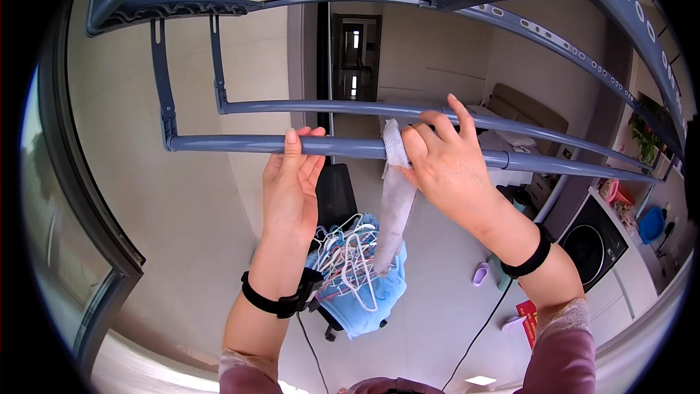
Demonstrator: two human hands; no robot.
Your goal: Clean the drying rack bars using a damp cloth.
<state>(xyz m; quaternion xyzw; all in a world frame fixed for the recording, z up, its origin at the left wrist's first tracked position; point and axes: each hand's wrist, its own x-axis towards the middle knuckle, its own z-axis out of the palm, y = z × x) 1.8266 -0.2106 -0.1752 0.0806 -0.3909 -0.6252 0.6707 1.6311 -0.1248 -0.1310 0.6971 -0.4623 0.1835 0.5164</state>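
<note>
A light grey cloth [395, 208] is looped over the front blue-grey metal rail [235, 144] of a drying rack and hangs down below it. My right hand [445, 156] grips the cloth against the rail, thumb below and some fingers raised above. To the left, my left hand [295, 167] touches the same rail, its thumb in front and fingers behind, holding no cloth. A second rail [306, 106] runs behind the front one. Both wrists wear black straps.
Below, an office chair [334, 191] bears a pile of hangers [353, 262] on light blue fabric [358, 312]. Slotted rack beams [547, 35] cross overhead. A framed glass panel [71, 219] stands left; a front-loading washer [588, 243] is at right. Cables hang from the wrist straps.
</note>
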